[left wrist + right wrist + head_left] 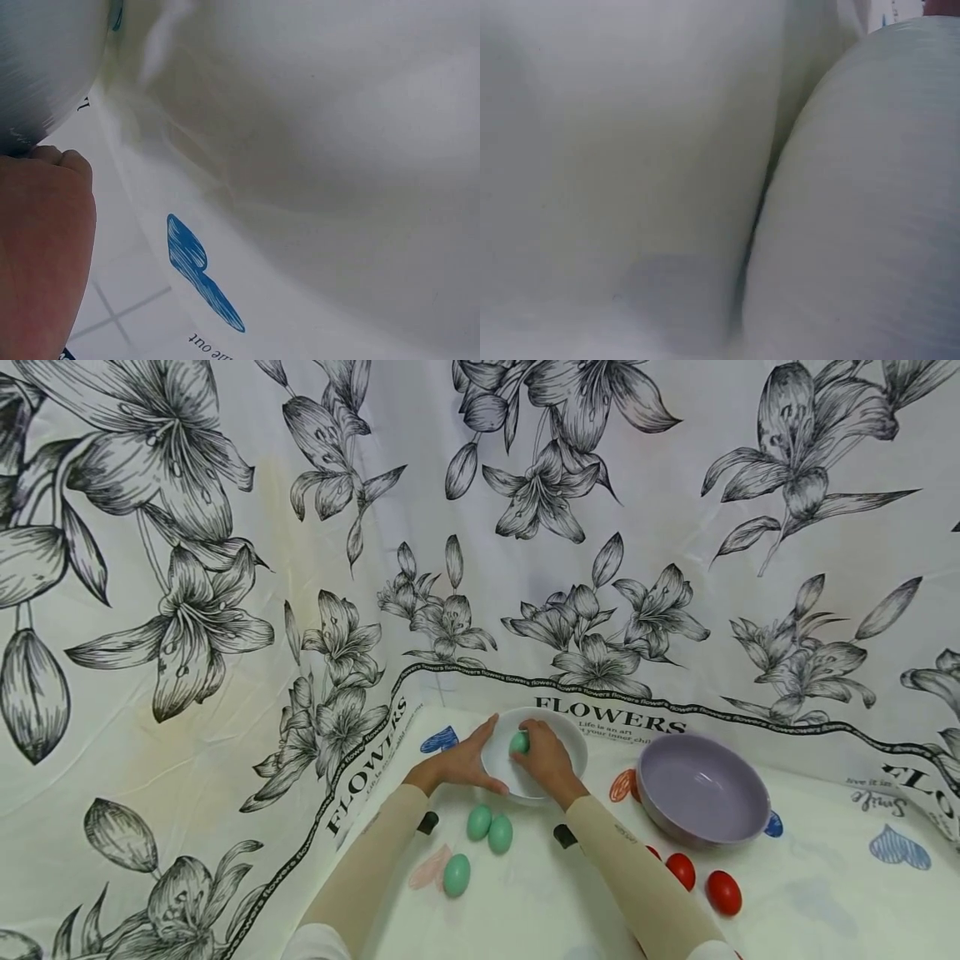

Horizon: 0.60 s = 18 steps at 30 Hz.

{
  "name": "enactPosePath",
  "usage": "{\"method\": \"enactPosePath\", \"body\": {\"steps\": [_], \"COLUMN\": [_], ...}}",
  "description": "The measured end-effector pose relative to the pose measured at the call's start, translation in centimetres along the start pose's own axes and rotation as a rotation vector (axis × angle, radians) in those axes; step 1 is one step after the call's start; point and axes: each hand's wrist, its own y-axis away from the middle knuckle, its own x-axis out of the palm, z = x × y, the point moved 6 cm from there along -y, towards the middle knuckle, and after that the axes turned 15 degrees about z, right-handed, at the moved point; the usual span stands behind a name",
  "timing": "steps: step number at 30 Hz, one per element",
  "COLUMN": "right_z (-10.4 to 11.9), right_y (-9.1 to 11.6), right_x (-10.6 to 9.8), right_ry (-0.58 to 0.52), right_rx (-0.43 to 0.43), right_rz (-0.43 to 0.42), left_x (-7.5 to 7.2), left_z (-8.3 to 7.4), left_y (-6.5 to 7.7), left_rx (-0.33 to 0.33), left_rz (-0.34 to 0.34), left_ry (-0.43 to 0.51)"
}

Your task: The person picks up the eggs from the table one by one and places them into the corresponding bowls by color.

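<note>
A white bowl (501, 768) stands near the back of the cloth-covered table. My left hand (465, 762) holds its left side in the head view, thumb toward the near edge and fingers toward the far edge. In the left wrist view, the same hand (46, 240) lies against the blurred bowl (49, 67). Over the bowl's inside, my right hand (549, 762) pinches a green egg (519, 742). I cannot tell whether that egg touches the bottom. Three more green eggs (500, 834) lie on the cloth in front of the bowl.
To the right stands a purple bowl (703, 789). Several red eggs (723, 893) lie in front of it, some partly hidden by my right sleeve (637, 877). A flower-printed white cloth (540, 627) rises behind the table and along the left.
</note>
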Motion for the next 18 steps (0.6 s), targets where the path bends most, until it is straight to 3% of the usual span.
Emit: {"method": "enactPosePath", "body": {"steps": [8,14,18], "right_z": [2.6,5.3,7.4], "right_y": [1.6,4.4,6.8], "right_x": [-3.5,-7.3,-9.7], "right_ry": [-0.093,-0.157,-0.155], "right_rx": [-0.131,-0.249,-0.375], "right_rz": [-0.094,-0.190,-0.272], "left_x": [-0.2,0.0,0.1], "left_z": [0.0,-0.1,0.2], "left_y": [0.1,0.0,0.0], "left_rx": [0.024,0.017,0.003], "left_rz": [-0.013,0.006,0.002], "left_ry": [-0.003,-0.003,-0.006]}}
